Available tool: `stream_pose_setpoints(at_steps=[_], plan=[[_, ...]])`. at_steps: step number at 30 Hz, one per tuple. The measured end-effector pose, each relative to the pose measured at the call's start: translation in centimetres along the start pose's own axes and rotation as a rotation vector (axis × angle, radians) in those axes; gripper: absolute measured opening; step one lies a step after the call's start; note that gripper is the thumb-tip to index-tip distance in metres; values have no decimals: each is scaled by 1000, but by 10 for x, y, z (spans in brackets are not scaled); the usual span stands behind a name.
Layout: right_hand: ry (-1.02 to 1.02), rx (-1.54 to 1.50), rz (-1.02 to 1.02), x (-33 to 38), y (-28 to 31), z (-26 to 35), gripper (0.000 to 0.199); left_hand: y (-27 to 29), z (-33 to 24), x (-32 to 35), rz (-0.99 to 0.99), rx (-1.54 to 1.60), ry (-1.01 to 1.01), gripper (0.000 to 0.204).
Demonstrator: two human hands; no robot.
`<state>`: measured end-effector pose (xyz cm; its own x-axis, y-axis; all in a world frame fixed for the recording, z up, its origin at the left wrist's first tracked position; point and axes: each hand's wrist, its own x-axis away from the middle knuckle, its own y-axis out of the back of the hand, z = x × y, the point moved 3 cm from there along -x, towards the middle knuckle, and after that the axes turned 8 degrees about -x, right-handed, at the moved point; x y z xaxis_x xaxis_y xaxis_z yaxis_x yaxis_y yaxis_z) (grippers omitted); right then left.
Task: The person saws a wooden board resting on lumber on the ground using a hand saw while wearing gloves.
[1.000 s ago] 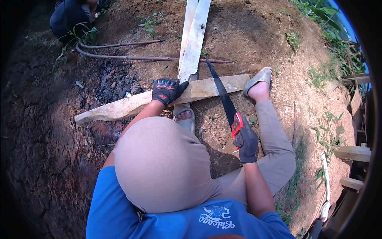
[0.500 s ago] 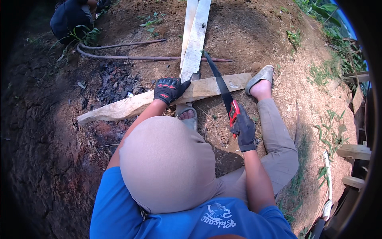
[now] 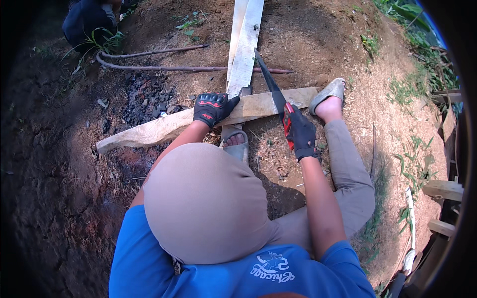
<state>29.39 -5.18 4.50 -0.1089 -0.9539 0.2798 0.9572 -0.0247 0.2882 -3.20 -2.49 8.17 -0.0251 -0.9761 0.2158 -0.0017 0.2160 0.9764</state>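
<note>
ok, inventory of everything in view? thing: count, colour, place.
timber: 1, pale, centre
saw: 1, black blade, red handle, across timber
boards: 2, pale, top centre
bent rod: 1, brown, upper left to centre
dark chunks: many, black, left
plants: several, green, mostly right
wood ends: several, pale, right edge
strip: 1, white, lower right
co-worker: 1, dark clothing, top left
soil: uncounted, brown, throughout
shirt: 1, blue, bottom
trousers: 1, beige, centre
sandals: 2, grey, by timber
left hand: 1, black-red glove, on timber
right hand: 1, black glove, on saw handle
</note>
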Motion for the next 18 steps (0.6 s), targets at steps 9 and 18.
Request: stream_pose_setpoints(at_steps=[9, 18], plan=[[-97, -161, 114, 5, -19, 0, 48, -8, 12, 2, 30, 24, 32, 66], [-149, -253, 167, 91, 56, -53, 51, -8, 10, 4, -21, 6, 22, 63]])
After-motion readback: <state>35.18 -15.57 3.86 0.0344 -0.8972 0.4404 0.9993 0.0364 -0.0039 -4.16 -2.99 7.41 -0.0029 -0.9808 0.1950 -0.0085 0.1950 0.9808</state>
